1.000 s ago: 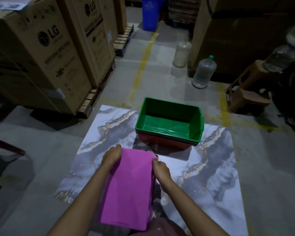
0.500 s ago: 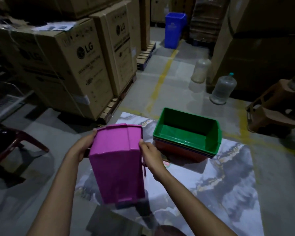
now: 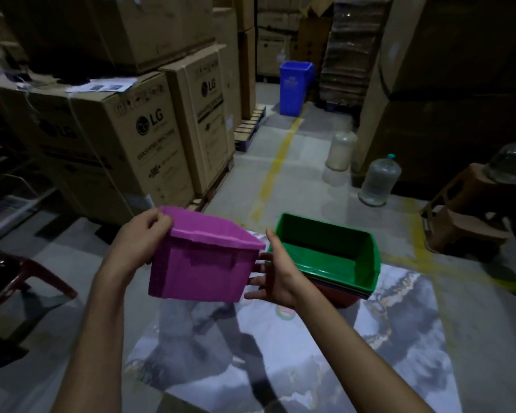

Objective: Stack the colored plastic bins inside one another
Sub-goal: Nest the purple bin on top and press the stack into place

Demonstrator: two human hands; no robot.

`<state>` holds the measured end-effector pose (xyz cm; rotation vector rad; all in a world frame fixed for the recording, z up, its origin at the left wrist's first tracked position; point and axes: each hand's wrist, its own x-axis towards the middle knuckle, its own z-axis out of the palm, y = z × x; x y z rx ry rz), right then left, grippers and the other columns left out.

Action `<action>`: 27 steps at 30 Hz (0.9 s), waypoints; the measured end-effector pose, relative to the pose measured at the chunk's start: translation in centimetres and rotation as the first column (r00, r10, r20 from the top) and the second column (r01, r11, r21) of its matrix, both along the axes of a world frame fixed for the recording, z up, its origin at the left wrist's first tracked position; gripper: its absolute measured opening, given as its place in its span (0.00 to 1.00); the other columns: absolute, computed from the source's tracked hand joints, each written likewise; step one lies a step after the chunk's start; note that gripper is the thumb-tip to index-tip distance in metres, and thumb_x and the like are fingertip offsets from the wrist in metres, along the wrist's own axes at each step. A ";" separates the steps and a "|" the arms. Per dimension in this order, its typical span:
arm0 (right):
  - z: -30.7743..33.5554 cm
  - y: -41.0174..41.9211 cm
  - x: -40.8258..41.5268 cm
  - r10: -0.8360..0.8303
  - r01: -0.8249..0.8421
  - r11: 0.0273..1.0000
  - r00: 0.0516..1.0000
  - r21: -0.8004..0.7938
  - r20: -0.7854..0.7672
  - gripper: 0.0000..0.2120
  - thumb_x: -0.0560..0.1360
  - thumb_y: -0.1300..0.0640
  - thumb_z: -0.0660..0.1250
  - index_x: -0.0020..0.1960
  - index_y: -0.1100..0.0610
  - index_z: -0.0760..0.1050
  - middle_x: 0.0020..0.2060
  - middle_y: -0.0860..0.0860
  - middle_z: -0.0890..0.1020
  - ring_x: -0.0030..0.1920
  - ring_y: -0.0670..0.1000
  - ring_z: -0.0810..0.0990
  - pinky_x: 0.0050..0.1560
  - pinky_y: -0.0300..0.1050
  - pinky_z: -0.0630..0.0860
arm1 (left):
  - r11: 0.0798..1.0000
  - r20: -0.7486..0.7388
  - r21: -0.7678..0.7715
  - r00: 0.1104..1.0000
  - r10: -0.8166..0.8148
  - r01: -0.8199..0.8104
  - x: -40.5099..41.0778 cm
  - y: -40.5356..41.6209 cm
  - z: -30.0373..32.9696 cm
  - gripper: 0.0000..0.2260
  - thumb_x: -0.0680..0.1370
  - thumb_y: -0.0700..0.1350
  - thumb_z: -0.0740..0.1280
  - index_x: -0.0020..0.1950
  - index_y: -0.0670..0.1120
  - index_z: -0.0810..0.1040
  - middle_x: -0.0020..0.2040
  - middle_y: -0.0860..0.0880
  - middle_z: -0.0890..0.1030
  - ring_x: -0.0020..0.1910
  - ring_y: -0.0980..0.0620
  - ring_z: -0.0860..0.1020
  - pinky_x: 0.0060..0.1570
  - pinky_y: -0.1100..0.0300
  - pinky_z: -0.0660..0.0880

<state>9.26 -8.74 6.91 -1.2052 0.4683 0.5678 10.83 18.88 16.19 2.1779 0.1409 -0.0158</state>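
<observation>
Setting: warehouse floor, dim light; LG washing-machine cartons (image 3: 125, 135) stacked at far left, a marbled sheet (image 3: 325, 347) spread on the concrete under my arms.
Left hand (image 3: 140, 239): my fingers curl over the left end of the rim of the magenta bin (image 3: 203, 263), thumb on the outside wall; firm grip.
Magenta bin: held in the air above the sheet, mouth up and tipped a little away from me, long axis running left to right between my hands.
Right hand (image 3: 276, 269): palm faces the bin's right end wall, fingers spread and fairly straight; fingertips at or just touching that wall, not curled round it. More a support than a grip.
Green bin (image 3: 328, 251): sits on the sheet to the right of the magenta bin and slightly beyond it, mouth up, topmost of a nested stack (image 3: 340, 290); red and bluish rims show beneath it.
Key relation: target lies to my right, just behind my right hand; its long axis looks roughly parallel to the held bin's.
Nearer hand: right.
Judgement: next move is a carry rightward and down into the green bin; little turning needed, but rims must line up before lowering.
Risk: one-sided grip may let the right end sag.
</observation>
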 end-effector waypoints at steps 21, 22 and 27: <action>-2.8 -8.4 -1.9 -0.446 0.613 0.785 0.657 -0.087 0.608 0.33 0.79 0.58 0.74 0.80 0.47 0.66 0.68 0.48 0.82 0.67 0.50 0.81 0.68 0.53 0.78 | 0.987 0.489 0.034 0.859 -0.155 0.159 8.5 -15.4 -3.7 0.15 0.83 0.39 0.65 0.68 0.51 0.81 0.58 0.50 0.86 0.56 0.47 0.83 0.56 0.44 0.82; -2.5 -9.0 -2.2 -0.430 0.598 0.794 0.679 -0.109 0.595 0.38 0.76 0.51 0.77 0.81 0.45 0.62 0.70 0.49 0.80 0.69 0.51 0.80 0.69 0.56 0.78 | 0.991 0.514 0.025 0.849 -0.128 0.134 8.5 -16.4 -3.3 0.16 0.82 0.39 0.66 0.67 0.51 0.81 0.57 0.50 0.86 0.56 0.47 0.84 0.55 0.45 0.82; 1.2 -17.2 -2.5 -0.660 0.854 0.469 0.508 -0.224 0.553 0.46 0.64 0.36 0.80 0.75 0.41 0.61 0.66 0.57 0.81 0.60 0.55 0.84 0.62 0.62 0.82 | 0.978 0.647 0.202 0.742 -0.176 0.055 10.1 -18.6 -2.5 0.23 0.75 0.29 0.68 0.65 0.48 0.84 0.55 0.46 0.87 0.52 0.39 0.80 0.51 0.46 0.79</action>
